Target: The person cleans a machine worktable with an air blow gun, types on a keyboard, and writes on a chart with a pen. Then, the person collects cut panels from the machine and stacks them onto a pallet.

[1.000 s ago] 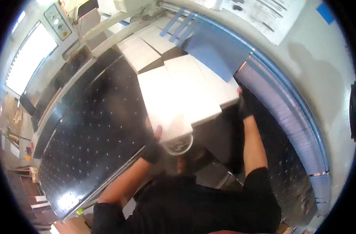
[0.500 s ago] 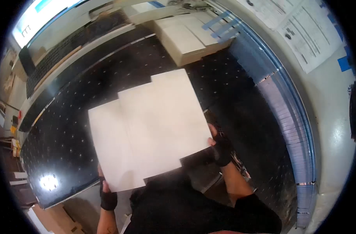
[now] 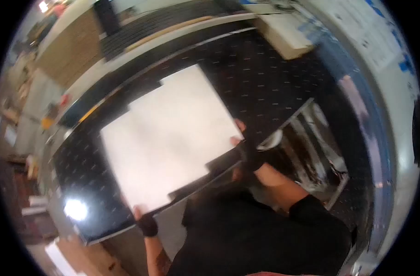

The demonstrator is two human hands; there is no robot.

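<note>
Over the black dotted table, both hands hold flat white panels (image 3: 168, 138) with stepped edges, apparently several overlapping pieces. My left hand (image 3: 145, 221), in a dark fingerless glove, grips the near-left corner, thumb on top. At the right edge, my right hand (image 3: 244, 145), gloved the same way, closes on the near-right corner with its thumb above. The fingers under the panels are mostly hidden. To the right of my right forearm lies a shiny mirror-like sheet (image 3: 311, 152) on the table.
A pale block-like stack (image 3: 283, 37) sits at the table's back right. Behind the table are a dark keyboard (image 3: 159, 37) and a brown board (image 3: 76, 39). A cardboard box (image 3: 90, 257) stands low at the left. Printed papers (image 3: 362, 37) hang on the right wall.
The view has turned left and is blurred. The white panels, still in both hands, sit a little higher and further left in view. The shiny sheet at right shows much more.
</note>
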